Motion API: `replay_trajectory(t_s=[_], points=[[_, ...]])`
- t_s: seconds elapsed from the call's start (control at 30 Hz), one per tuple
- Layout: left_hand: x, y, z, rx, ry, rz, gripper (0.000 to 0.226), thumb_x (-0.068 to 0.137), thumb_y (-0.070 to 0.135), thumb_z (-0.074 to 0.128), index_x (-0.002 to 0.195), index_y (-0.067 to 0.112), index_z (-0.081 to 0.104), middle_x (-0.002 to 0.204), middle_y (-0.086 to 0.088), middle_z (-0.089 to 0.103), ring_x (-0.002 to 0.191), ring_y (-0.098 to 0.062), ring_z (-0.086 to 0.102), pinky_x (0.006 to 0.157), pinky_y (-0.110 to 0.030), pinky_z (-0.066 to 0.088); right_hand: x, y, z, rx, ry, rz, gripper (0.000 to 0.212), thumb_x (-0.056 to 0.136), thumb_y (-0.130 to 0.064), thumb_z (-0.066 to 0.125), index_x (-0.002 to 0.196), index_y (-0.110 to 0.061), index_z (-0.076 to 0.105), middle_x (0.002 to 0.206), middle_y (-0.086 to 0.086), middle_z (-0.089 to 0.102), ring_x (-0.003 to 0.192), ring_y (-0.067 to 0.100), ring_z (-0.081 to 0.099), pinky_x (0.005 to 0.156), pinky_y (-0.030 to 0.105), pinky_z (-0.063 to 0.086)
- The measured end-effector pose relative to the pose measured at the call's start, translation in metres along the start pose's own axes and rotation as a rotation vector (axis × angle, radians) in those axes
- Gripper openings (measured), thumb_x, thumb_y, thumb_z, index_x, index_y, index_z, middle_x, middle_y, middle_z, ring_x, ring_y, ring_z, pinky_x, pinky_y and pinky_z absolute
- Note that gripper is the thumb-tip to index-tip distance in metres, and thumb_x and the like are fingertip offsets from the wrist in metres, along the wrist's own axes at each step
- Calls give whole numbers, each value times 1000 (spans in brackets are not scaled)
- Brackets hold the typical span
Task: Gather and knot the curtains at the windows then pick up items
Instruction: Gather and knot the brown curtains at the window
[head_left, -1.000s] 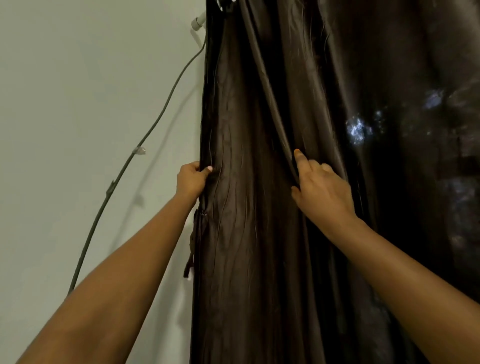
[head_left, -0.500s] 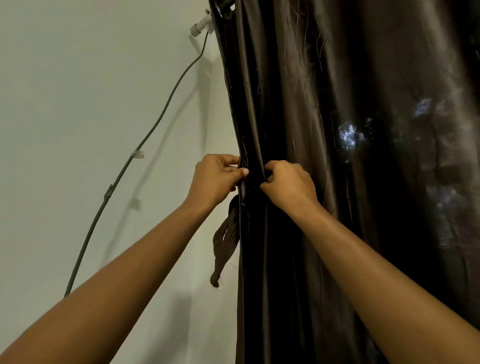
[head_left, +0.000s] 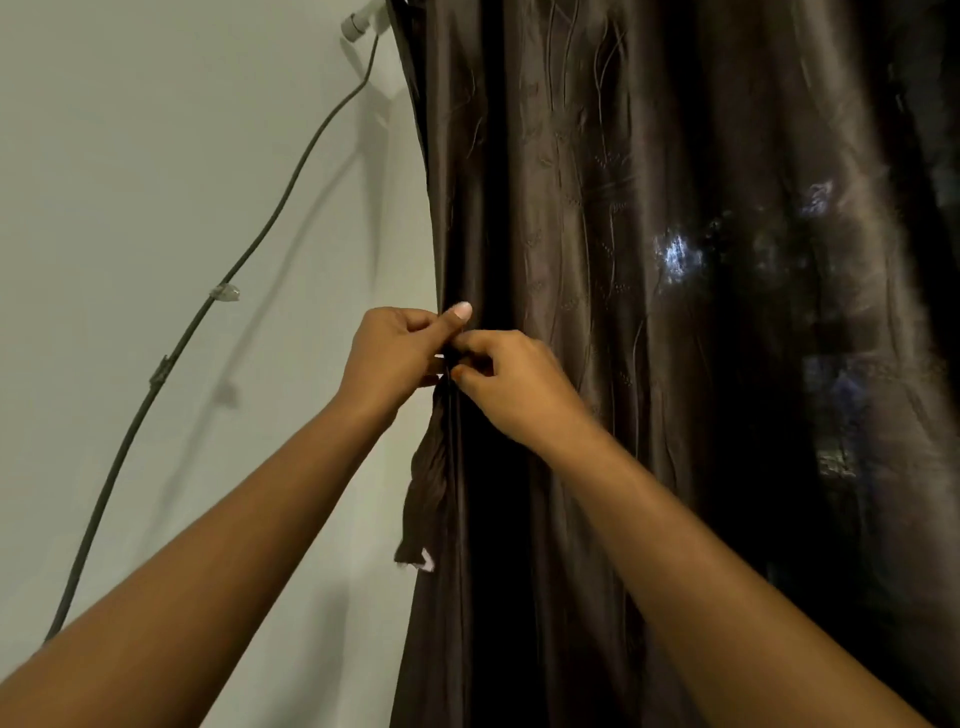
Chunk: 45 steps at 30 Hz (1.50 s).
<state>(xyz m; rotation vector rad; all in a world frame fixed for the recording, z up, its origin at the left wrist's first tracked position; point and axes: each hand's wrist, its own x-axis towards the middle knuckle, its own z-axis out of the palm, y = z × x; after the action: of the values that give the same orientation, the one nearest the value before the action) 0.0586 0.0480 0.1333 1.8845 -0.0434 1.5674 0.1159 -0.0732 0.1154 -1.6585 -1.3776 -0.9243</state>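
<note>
Left hand (head_left: 395, 358) and right hand (head_left: 511, 387) both pinch brown curtain (head_left: 597, 208) edge; tie strip (head_left: 428, 493) dangles at 6 o'clock below.

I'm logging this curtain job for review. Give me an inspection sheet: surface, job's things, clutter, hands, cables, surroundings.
surface: no table or floor in view.
job's things: dark brown glossy embroidered curtain hangs unknotted; a short brown fabric strip dangles at its left edge.
clutter: nothing seen.
grippers: left hand and right hand pinch the curtain's left edge, close together.
cables: thin dark cable runs down the plain pale wall from a white fitting.
surroundings: light patches glint through the curtain.
</note>
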Motion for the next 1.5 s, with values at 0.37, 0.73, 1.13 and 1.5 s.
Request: replay_trajectory(t_s=[0.37, 0.73, 1.13, 1.5], points=[[3, -13, 19, 276, 155, 238, 19, 77, 35, 78, 80, 17, 72, 67, 5, 67, 64, -8, 65, 67, -25, 55, 3, 32, -11, -615, 302, 290, 74, 86, -47, 57, 142, -10, 28, 137, 10, 45, 119, 28, 47, 87, 40, 44], [-10, -29, 1, -144, 42, 225, 26, 82, 27, 74, 104, 14, 75, 87, 2, 76, 82, -6, 72, 83, -33, 58, -21, -12, 7, -499, 476, -15, 25, 95, -16, 50, 118, -15, 58, 104, 2, 63, 83, 18, 63, 63, 19, 36], [1, -32, -4, -241, -95, 166, 25, 85, 37, 68, 99, 18, 77, 90, 0, 76, 86, -15, 72, 86, -43, 57, -15, -6, 42, -329, 349, 18, 40, 94, -9, 48, 132, -21, 52, 97, 1, 60, 82, 15, 60, 72, 27, 52], [171, 44, -6, -196, -129, 60, 86, 73, 54, 74, 142, 18, 37, 136, -8, 54, 113, -29, 58, 89, -38, 51, 118, -24, -157, -924, 724, 189, 80, 86, -50, 56, 147, -14, 19, 154, 12, 20, 142, 31, 14, 114, 50, 18]])
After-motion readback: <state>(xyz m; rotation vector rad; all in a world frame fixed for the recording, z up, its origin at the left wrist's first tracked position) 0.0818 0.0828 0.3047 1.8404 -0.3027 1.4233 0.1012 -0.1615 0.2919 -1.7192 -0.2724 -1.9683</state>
